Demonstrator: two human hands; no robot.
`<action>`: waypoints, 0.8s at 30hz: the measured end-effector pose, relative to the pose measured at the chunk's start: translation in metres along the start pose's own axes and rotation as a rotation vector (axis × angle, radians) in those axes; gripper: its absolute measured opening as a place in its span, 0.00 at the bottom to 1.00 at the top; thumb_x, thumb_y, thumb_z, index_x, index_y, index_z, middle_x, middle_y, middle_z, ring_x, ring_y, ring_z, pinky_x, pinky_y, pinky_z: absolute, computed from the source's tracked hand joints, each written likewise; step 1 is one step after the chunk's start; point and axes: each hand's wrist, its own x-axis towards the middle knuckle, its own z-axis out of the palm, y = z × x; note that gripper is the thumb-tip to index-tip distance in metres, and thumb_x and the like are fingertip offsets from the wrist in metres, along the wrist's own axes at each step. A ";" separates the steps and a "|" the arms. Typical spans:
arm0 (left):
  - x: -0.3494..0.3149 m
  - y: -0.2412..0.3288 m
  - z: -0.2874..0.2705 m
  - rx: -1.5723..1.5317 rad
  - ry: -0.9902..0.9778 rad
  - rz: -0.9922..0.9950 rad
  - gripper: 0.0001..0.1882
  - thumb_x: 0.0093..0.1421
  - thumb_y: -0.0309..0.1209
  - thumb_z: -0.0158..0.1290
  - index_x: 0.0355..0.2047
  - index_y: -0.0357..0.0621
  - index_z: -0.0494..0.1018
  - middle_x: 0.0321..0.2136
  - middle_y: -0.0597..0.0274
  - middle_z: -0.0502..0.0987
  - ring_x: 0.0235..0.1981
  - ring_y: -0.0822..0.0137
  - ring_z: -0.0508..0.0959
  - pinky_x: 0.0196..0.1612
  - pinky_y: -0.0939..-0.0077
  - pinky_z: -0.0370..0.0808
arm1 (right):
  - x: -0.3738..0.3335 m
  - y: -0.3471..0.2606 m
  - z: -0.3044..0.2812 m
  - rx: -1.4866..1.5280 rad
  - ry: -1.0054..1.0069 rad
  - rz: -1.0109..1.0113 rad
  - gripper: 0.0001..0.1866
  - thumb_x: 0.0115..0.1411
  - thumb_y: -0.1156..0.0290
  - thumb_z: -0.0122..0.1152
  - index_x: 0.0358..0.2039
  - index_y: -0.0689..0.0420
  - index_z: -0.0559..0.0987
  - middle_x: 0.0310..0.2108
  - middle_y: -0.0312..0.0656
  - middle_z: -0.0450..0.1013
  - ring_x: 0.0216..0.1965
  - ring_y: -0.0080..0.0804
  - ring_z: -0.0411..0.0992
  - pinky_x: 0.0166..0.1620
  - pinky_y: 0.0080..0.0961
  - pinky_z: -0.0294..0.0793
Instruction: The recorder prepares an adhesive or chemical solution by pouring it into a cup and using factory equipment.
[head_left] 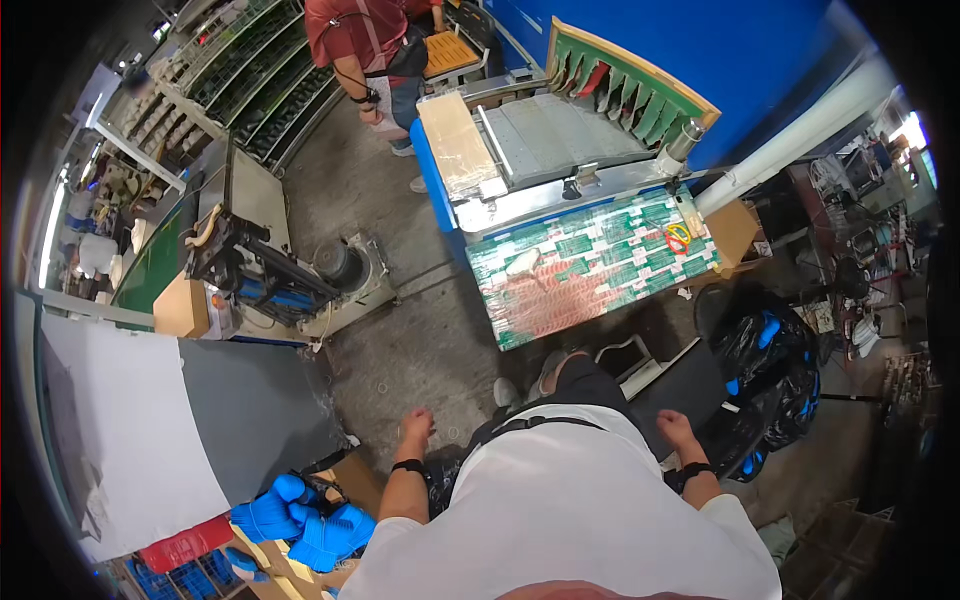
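Green-and-red printed sheets (590,265) on worktable

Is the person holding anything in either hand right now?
No. The left hand and right hand both hang loosely curled and empty at the person's sides.

So the person's wearing a plain white short-sleeved t-shirt (570,510), loose fit, sleeves ending above the elbows, forearms bare. There's a dark strap (545,424) running across the upper chest, looks like part of a harness or bag. Each wrist has a black band, kinda watch-like: one on the left wrist (409,466), one on the right wrist (692,470). No gloves on either hand. Dark trousers (590,378) below, and light-coloured shoes (507,392) on the concrete floor.
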 end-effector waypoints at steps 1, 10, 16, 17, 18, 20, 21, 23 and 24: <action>-0.011 0.004 0.009 -0.020 -0.004 -0.033 0.28 0.65 0.35 0.57 0.64 0.47 0.68 0.50 0.54 0.79 0.48 0.55 0.81 0.48 0.55 0.80 | 0.004 -0.009 0.001 0.105 0.016 -0.106 0.23 0.61 0.70 0.63 0.57 0.63 0.79 0.37 0.40 0.80 0.31 0.25 0.76 0.34 0.23 0.76; -0.040 0.025 0.020 -0.043 0.033 -0.123 0.11 0.68 0.27 0.47 0.47 0.42 0.77 0.34 0.59 0.80 0.29 0.63 0.81 0.35 0.69 0.80 | 0.029 -0.070 0.008 0.101 -0.238 -0.033 0.14 0.64 0.68 0.60 0.46 0.60 0.83 0.30 0.37 0.78 0.26 0.24 0.74 0.30 0.25 0.73; -0.041 0.059 0.080 -0.358 0.049 -0.121 0.10 0.67 0.24 0.44 0.32 0.43 0.76 0.20 0.65 0.72 0.15 0.74 0.68 0.16 0.78 0.65 | 0.079 -0.097 -0.056 -0.005 -0.221 0.083 0.10 0.64 0.67 0.59 0.38 0.57 0.85 0.30 0.37 0.79 0.28 0.25 0.77 0.27 0.24 0.73; -0.042 0.070 0.091 -0.328 0.115 -0.117 0.09 0.67 0.24 0.45 0.32 0.44 0.76 0.20 0.65 0.72 0.15 0.74 0.68 0.16 0.78 0.65 | 0.089 -0.107 -0.065 -0.045 -0.201 0.058 0.10 0.64 0.67 0.59 0.37 0.58 0.85 0.30 0.38 0.79 0.28 0.25 0.78 0.26 0.25 0.73; -0.042 0.079 0.106 -0.302 0.178 -0.116 0.09 0.66 0.24 0.45 0.32 0.44 0.76 0.20 0.65 0.72 0.15 0.75 0.67 0.16 0.77 0.65 | 0.106 -0.120 -0.074 -0.020 -0.213 0.082 0.11 0.65 0.66 0.59 0.38 0.59 0.84 0.30 0.38 0.79 0.29 0.26 0.79 0.26 0.24 0.73; -0.038 0.094 0.127 -0.300 0.114 -0.135 0.09 0.66 0.26 0.46 0.35 0.44 0.77 0.22 0.65 0.74 0.16 0.74 0.70 0.17 0.77 0.68 | 0.152 -0.120 -0.092 0.064 -0.222 0.010 0.11 0.66 0.66 0.59 0.43 0.59 0.83 0.32 0.37 0.80 0.27 0.24 0.78 0.27 0.22 0.74; -0.035 0.100 0.138 -0.303 0.060 -0.146 0.08 0.66 0.27 0.48 0.38 0.44 0.78 0.24 0.64 0.76 0.18 0.74 0.72 0.19 0.77 0.70 | 0.177 -0.126 -0.099 0.063 -0.241 -0.054 0.12 0.69 0.67 0.58 0.48 0.57 0.81 0.33 0.36 0.80 0.27 0.24 0.78 0.27 0.22 0.76; -0.027 0.119 0.164 -0.212 0.048 -0.105 0.09 0.66 0.29 0.50 0.41 0.45 0.79 0.27 0.64 0.78 0.23 0.73 0.75 0.22 0.77 0.73 | 0.221 -0.131 -0.109 0.110 -0.232 -0.104 0.12 0.70 0.67 0.58 0.50 0.57 0.80 0.35 0.37 0.80 0.28 0.25 0.79 0.28 0.21 0.76; -0.026 0.127 0.176 -0.117 0.042 -0.065 0.11 0.66 0.32 0.52 0.45 0.45 0.79 0.30 0.63 0.79 0.28 0.73 0.79 0.25 0.78 0.75 | 0.238 -0.138 -0.116 0.160 -0.230 -0.153 0.13 0.71 0.67 0.57 0.52 0.56 0.80 0.36 0.37 0.80 0.29 0.25 0.80 0.28 0.21 0.76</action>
